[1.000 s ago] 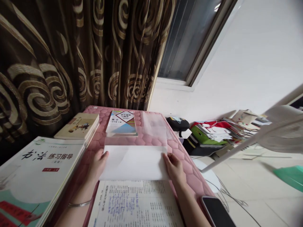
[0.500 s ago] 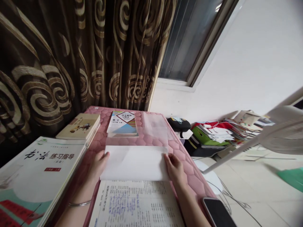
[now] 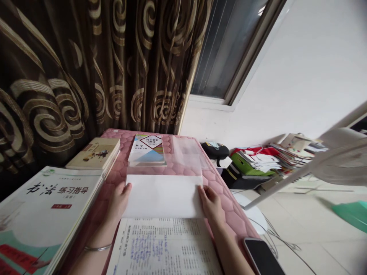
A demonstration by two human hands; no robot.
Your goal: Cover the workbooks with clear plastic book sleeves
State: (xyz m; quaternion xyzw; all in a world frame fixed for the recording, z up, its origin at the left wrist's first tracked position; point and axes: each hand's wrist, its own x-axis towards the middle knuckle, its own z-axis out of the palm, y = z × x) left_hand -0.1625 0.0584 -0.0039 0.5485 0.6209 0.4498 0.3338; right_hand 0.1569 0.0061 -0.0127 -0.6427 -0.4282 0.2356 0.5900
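A blank white sheet lies between my hands, just beyond a printed page with blue handwriting. Clear plastic film extends past the sheet's far edge. My left hand pinches the sheet's left edge, thumb on top, with a silver bangle on that wrist. At the opposite edge, my right hand is closed on the sheet with its fingers curled. Whether the sheet is joined to the printed page I cannot tell.
A maths workbook and translucent film lie farther back on the pink quilted table cover. Book stacks with a calligraphy book on top stand left. A phone lies front right, near a white lamp or fan stand.
The view has shifted very slightly. Both hands keep their hold on the white sheet's edges, with almost no movement.
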